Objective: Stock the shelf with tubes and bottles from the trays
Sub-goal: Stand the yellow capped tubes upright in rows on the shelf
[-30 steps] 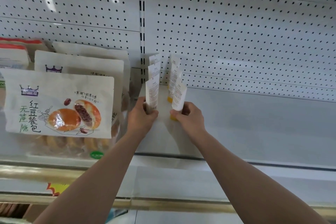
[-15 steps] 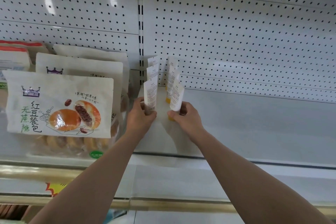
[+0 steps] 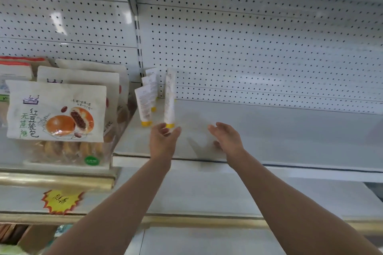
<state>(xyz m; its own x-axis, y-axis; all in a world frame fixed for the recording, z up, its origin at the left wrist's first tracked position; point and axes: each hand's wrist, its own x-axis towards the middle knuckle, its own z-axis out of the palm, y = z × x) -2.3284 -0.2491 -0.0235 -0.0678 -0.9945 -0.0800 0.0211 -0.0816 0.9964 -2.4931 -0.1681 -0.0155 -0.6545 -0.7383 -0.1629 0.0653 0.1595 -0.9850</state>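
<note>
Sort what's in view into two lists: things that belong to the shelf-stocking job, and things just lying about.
Job:
tubes standing cap-down in two rows
white shelf
left hand
right hand

Lying about:
bread bags
yellow starburst tag

2 bare forearms, no sleeves visible (cut off at frame bottom); left hand [image 3: 163, 141], right hand [image 3: 228, 139] ungloved, no rings, no watch.
</note>
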